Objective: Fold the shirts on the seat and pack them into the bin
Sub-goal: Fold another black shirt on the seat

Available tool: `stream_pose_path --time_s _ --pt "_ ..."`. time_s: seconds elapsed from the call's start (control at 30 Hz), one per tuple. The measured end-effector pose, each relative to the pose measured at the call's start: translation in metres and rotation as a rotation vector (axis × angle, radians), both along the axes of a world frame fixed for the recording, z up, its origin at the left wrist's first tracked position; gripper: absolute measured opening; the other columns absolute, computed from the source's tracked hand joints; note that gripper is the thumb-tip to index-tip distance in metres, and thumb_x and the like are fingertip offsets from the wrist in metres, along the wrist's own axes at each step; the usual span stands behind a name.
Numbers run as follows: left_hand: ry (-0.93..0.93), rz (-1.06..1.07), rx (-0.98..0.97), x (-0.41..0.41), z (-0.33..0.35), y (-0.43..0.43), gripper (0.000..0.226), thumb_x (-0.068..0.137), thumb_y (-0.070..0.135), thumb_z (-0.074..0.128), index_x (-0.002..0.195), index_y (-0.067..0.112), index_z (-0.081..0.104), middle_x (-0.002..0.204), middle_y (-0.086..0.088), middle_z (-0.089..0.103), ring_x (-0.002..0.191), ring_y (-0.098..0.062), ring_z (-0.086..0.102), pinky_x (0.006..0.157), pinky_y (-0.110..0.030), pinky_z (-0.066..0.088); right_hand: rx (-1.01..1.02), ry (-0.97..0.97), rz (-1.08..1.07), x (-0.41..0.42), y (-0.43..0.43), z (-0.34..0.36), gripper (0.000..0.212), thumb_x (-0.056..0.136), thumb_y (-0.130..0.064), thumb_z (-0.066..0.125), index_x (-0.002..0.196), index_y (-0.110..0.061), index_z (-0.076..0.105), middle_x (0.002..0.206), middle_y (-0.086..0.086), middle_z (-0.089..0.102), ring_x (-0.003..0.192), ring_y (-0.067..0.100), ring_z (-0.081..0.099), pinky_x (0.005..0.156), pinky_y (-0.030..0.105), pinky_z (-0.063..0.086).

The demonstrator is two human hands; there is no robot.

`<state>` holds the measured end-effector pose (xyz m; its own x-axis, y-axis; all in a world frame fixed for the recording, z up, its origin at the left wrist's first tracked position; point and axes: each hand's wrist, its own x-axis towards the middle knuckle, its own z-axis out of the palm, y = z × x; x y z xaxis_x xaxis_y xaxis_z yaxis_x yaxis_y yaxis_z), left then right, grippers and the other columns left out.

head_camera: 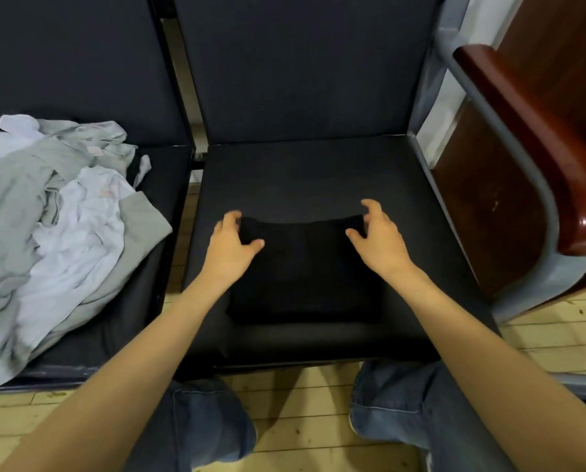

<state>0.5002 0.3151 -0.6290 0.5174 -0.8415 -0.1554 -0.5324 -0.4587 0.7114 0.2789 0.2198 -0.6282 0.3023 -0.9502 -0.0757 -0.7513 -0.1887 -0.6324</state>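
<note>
Shirt [301,267] pinched by left hand [232,247]; right hand [378,238].

- Folded black cotton shirt [301,267]: lies on a black padded seat surface [301,172] of nearly the same tone. Its layers, seams and near edge cannot be made out.
- Left hand [232,245]: the grip closes on the shirt's far left corner. The palm side and whatever cloth lies beneath it are hidden.
- Right hand [376,233]: at the far right corner. Whether the fingers pinch the cloth or only touch it cannot be told.
- Loose heap of grey and white shirts [63,216]: cut off by the left edge and blurred at its lower end. Number of garments undeterminable.
- Red-brown polished wooden armrest [523,148]: cut off by the right edge.
- Blue denim trouser legs [403,403]: cut off by the bottom edge.
</note>
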Motion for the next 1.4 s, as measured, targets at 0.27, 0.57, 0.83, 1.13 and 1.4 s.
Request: stream_pose_path --time_s 0.27,0.57,0.83,1.13,1.4 --pt "0.020 0.088 -0.030 -0.015 -0.004 0.026 0.055 0.090 0.016 0.063 0.139 0.012 0.037 0.133 -0.011 0.049 0.122 -0.025 0.049 0.098 -0.032 0.039 0.152 0.083 -0.107 -0.015 0.011 0.005 0.045 0.095 -0.017 0.054 0.136 -0.011 0.035 0.113 0.012 0.062 0.100 0.028 0.061 0.077 0.034 0.045" --pt "-0.614 -0.268 -0.147 -0.022 -0.019 0.022 0.049 0.101 0.033 0.039 0.143 0.009 0.038 0.154 -0.011 0.028 0.145 -0.026 0.016 0.118 -0.040 0.010 -0.547 0.234 0.174 0.015 0.034 -0.009 0.040 0.091 -0.023 0.046 0.128 -0.009 0.057 0.137 0.016 0.050 0.135 0.037 0.036 0.108 0.053 0.032" --pt "-0.688 -0.405 0.190 -0.024 -0.045 0.015 0.076 0.084 0.063 -0.013 0.151 0.030 0.002 0.160 0.002 -0.005 0.145 -0.020 -0.018 0.110 -0.040 -0.020 -0.088 0.527 0.257 0.023 0.036 -0.038 0.061 0.098 -0.056 0.008 0.151 -0.032 -0.007 0.160 -0.004 -0.013 0.145 0.025 -0.021 0.115 0.050 -0.011" --pt "-0.465 -0.355 0.137 -0.021 -0.043 0.015 0.058 0.099 0.052 0.018 0.151 0.030 0.004 0.159 0.004 -0.010 0.145 -0.016 -0.018 0.115 -0.042 -0.012 -0.112 0.296 0.134 0.019 0.040 -0.035 0.062 0.100 -0.051 0.021 0.153 -0.024 0.003 0.161 0.001 -0.002 0.147 0.022 -0.012 0.117 0.047 -0.005" --pt "-0.237 0.124 0.372 -0.021 -0.018 0.027 0.064 0.089 0.054 0.053 0.133 0.009 0.046 0.142 -0.017 0.029 0.132 -0.037 0.021 0.109 -0.045 0.018 0.110 0.346 -0.242 -0.010 0.047 -0.010 0.065 0.090 -0.056 0.051 0.131 -0.005 0.046 0.138 0.015 0.033 0.127 0.032 0.030 0.107 0.040 0.026"
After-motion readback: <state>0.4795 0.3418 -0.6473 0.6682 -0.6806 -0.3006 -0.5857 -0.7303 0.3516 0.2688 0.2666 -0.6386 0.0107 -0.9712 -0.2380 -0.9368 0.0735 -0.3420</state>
